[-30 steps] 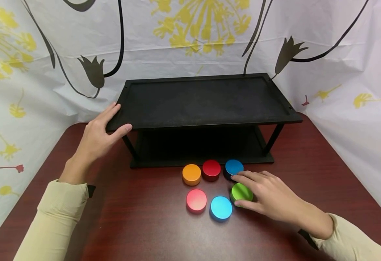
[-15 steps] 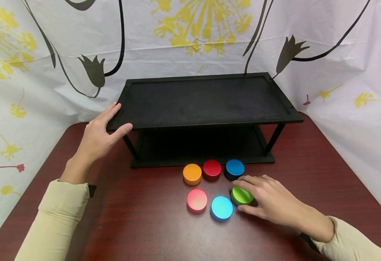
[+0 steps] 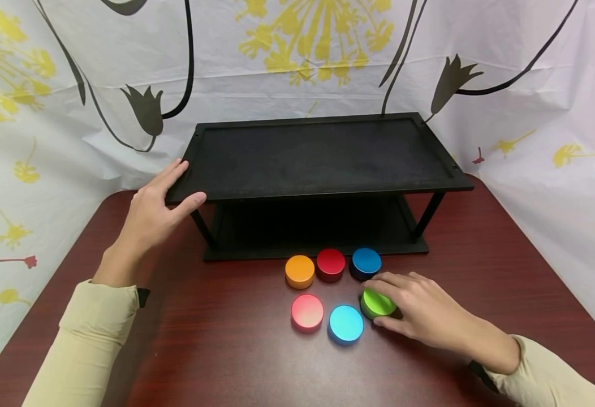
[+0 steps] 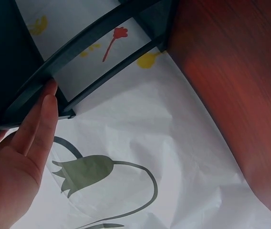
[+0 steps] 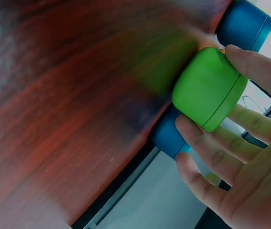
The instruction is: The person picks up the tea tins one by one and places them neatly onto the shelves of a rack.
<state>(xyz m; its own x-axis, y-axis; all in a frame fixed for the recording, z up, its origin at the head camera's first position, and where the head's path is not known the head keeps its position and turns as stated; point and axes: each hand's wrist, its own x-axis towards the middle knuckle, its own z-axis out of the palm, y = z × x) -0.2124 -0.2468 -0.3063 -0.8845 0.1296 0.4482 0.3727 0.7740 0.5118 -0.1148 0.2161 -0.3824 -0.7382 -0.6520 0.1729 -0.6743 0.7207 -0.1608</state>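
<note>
My right hand (image 3: pixel 422 308) holds a small green round container (image 3: pixel 377 304) between thumb and fingers, on the table. In the right wrist view the thumb touches one side of the green container (image 5: pixel 207 88) and fingers the other. Just behind it stands a dark blue container (image 3: pixel 366 263); a light blue one (image 3: pixel 345 324) is to its left. My left hand (image 3: pixel 150 212) rests on the left front corner of a black two-tier rack (image 3: pixel 318 158), thumb over the top. In the left wrist view, straight fingers (image 4: pixel 42 126) touch the rack's side rim.
Left of the dark blue container stand a red (image 3: pixel 330 264) and an orange container (image 3: pixel 300 271), by the rack's lower tier (image 3: pixel 257 253). A pinkish-red one (image 3: pixel 307 312) stands nearer. White patterned cloth (image 3: pixel 297 68) surrounds the reddish-brown table (image 3: pixel 216 339).
My right hand has shifted slightly; its thumb and fingers sit closer around the green container. The left hand stays on the rack, and the other containers have not moved.
</note>
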